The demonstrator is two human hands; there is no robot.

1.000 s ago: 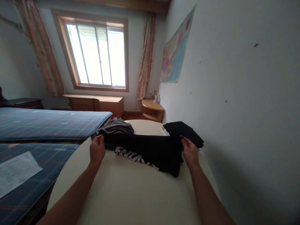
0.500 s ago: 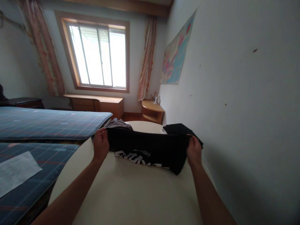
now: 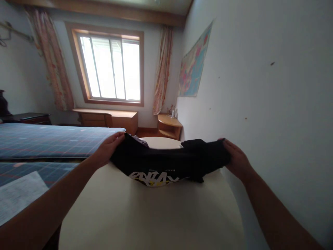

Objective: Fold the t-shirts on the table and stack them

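A black T-shirt [image 3: 166, 161] with white and some yellow print is stretched between my two hands above a pale round table [image 3: 156, 215]. My left hand [image 3: 111, 147] pinches its left upper corner. At the other end, my right hand [image 3: 238, 158] grips the right upper corner, fingers closed on the cloth. The shirt sags in the middle, with its lower part folded or bunched near the tabletop. Behind it on the left, a greyish cloth [image 3: 140, 140] partly shows. Another dark cloth [image 3: 196, 143] shows behind its right side, hard to tell apart from the shirt.
Mattresses with blue plaid covers [image 3: 59, 139] lie to the left, with a paper sheet [image 3: 23, 194] on the nearer one. A white wall [image 3: 273, 139] runs close along the right. A desk [image 3: 122, 116] and a corner shelf [image 3: 169, 121] stand beyond the table.
Both hands have risen slightly and the right hand has moved outward to the right. The shirt is spread wider, its top edge now dips, and yellow print shows.
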